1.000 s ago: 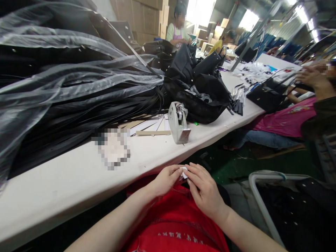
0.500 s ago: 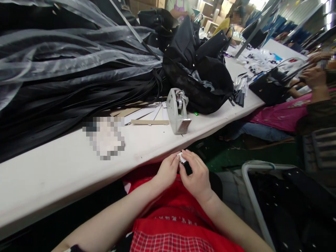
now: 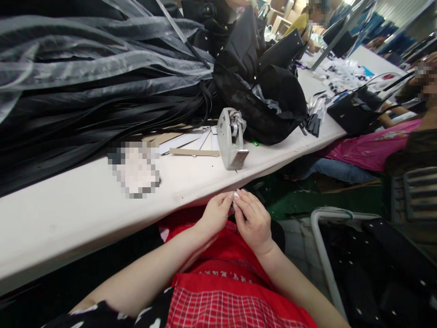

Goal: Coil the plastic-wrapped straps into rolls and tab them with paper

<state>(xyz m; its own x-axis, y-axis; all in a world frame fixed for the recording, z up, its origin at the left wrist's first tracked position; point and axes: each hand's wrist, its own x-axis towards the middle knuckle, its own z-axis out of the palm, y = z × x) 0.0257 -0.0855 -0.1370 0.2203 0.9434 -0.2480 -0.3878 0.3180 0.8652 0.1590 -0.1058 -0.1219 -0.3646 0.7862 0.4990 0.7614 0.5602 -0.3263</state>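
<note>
Close together above my lap, at the front edge of the table, are both hands. My left hand (image 3: 217, 212) has its thumb and fingers pinched on a small white piece (image 3: 236, 195). From the other side, my right hand (image 3: 255, 221) closes its bent fingers over the same piece. Only a bit of white shows between the fingertips; the rest is hidden, so its exact kind cannot be told. A red apron (image 3: 235, 269) with a checked part lies below the hands. Nearest on the table stands a grey tape dispenser (image 3: 226, 145).
On the white table (image 3: 78, 218) are paper strips (image 3: 187, 143), black straps with clear plastic (image 3: 112, 73), a blurred-out object (image 3: 136, 171) and a black bag (image 3: 259, 105). A metal-framed cart (image 3: 317, 228) with black items is at right. A person in pink (image 3: 372, 146) sits beyond.
My right fingers have closed further over the white piece, so less of it shows. The dark gap between my hands has narrowed. The table appears slightly higher in view.
</note>
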